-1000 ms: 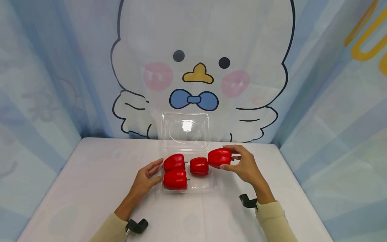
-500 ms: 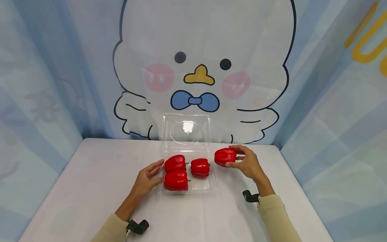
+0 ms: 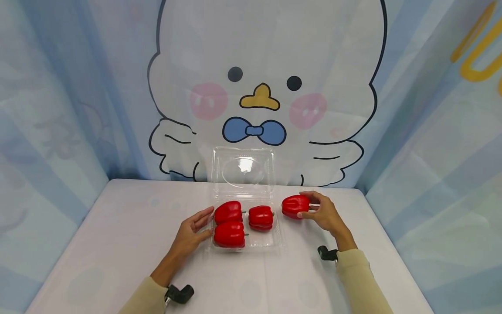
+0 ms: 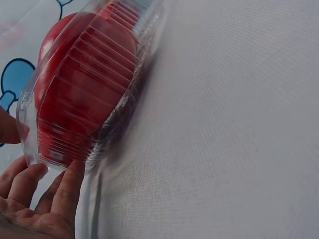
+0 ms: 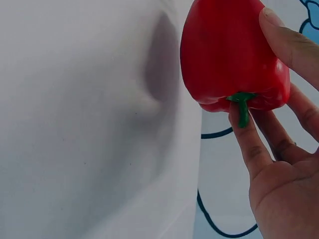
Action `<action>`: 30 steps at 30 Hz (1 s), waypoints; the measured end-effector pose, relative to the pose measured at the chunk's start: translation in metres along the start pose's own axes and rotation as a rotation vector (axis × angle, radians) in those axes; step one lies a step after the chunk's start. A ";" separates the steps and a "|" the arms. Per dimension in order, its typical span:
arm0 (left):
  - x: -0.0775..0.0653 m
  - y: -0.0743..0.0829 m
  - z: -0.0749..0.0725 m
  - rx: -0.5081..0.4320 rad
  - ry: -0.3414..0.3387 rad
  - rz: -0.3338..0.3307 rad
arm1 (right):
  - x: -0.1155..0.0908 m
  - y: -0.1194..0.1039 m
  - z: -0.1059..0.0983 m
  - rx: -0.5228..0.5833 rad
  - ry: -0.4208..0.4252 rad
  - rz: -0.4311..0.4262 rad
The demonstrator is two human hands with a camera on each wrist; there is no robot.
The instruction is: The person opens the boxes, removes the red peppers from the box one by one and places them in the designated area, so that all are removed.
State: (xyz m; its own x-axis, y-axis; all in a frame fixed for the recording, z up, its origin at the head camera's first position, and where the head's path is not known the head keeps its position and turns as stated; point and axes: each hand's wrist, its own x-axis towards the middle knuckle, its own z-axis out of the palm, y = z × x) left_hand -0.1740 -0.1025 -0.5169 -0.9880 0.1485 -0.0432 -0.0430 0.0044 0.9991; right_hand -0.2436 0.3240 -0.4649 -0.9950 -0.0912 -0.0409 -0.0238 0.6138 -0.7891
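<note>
My right hand (image 3: pixel 324 214) holds a red bell pepper (image 3: pixel 295 206) by its stem end, thumb on one side and fingers on the other. In the right wrist view this pepper (image 5: pixel 229 50) is over the table, its shadow apart from it and its green stem between the fingers. To its left stands a clear plastic clamshell container (image 3: pixel 270 239), lid (image 3: pixel 243 172) raised. Three red peppers lie inside: two at the left, including the near one (image 3: pixel 229 234), and one at the right (image 3: pixel 260 218). My left hand (image 3: pixel 188 235) touches the container's left side with extended fingertips (image 4: pixel 75 172).
A white cloth-covered table (image 3: pixel 137 226) carries everything, its back edge close behind the container. A printed curtain (image 3: pixel 259 52) with a cartoon bird rises behind, and more curtain hangs at both sides. Black camera mounts (image 3: pixel 180 294) sit at the wrists.
My right hand has carried its pepper rightward, away from the container, and then slightly lower. The left hand and the other peppers have stayed put.
</note>
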 end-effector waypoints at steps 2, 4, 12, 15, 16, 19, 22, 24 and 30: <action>0.001 -0.001 0.000 -0.003 -0.006 0.003 | 0.001 0.003 0.000 0.004 -0.009 0.007; 0.002 -0.002 -0.001 -0.007 -0.008 0.003 | 0.001 0.005 0.000 0.010 -0.016 0.019; 0.006 -0.007 -0.004 -0.025 -0.017 0.005 | 0.002 0.015 0.000 0.015 -0.039 0.051; 0.006 -0.007 -0.005 -0.026 -0.024 0.013 | 0.003 0.018 0.000 0.030 -0.036 0.059; 0.006 -0.007 -0.005 -0.028 -0.026 0.010 | 0.003 0.019 0.000 0.031 -0.036 0.059; 0.005 -0.007 -0.005 -0.025 -0.026 0.006 | 0.002 0.020 0.000 0.026 -0.032 0.065; 0.005 -0.006 -0.004 -0.028 -0.014 -0.008 | 0.001 0.019 0.001 0.011 -0.027 0.064; 0.006 -0.006 -0.004 -0.027 -0.012 -0.012 | -0.001 0.017 0.002 -0.014 -0.014 0.058; 0.007 -0.008 -0.004 -0.033 -0.020 -0.015 | -0.008 0.002 0.001 -0.089 0.059 0.016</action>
State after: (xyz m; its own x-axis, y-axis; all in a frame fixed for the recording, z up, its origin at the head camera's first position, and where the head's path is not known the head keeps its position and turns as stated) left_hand -0.1812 -0.1058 -0.5251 -0.9841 0.1680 -0.0580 -0.0633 -0.0261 0.9977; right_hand -0.2357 0.3250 -0.4668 -0.9993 -0.0355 -0.0148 -0.0134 0.6823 -0.7310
